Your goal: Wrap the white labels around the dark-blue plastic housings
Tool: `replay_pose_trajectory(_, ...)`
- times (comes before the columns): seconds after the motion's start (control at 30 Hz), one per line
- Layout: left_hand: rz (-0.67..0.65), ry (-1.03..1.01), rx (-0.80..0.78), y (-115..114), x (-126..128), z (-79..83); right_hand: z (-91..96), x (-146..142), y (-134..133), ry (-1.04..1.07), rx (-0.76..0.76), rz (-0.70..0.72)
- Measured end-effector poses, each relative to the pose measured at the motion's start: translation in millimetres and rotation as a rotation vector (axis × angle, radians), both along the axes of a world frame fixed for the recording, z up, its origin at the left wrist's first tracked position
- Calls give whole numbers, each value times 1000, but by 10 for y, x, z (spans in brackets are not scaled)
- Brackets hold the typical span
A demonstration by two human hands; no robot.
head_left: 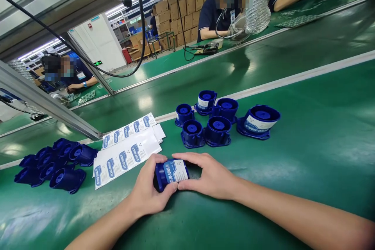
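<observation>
Between both hands, on its side just above the green bench, is a blue plastic housing [172,172] with a blue and white label on its curved wall. My left hand [150,183] grips its flanged left end, thumb low against the label. My right hand [202,175] closes round the other end, thumb and fingers on the label's edge. Sheets of printed labels [125,158] lie just beyond my left hand. Past my right hand stand several blue housings [218,127]; at least two of them show white labels. The held housing's underside is hidden.
Several more blue housings [55,160] sit grouped at the left of the green bench [307,156]. A metal post [52,101] rises behind the sheets. Black cables [142,27] hang overhead. Co-workers [221,8] sit across the line, near a flexible foil duct [259,4].
</observation>
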State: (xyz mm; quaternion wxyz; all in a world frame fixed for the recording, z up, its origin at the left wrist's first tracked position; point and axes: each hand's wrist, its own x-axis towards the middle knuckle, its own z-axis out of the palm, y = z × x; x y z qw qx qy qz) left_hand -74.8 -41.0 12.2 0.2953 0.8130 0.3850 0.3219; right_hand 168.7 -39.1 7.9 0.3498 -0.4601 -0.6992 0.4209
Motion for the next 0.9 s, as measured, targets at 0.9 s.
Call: replay_pose_trajectory(0.9, -68, 51, -145, -47, 6, 205, -35, 16, 26, 69, -20, 81)
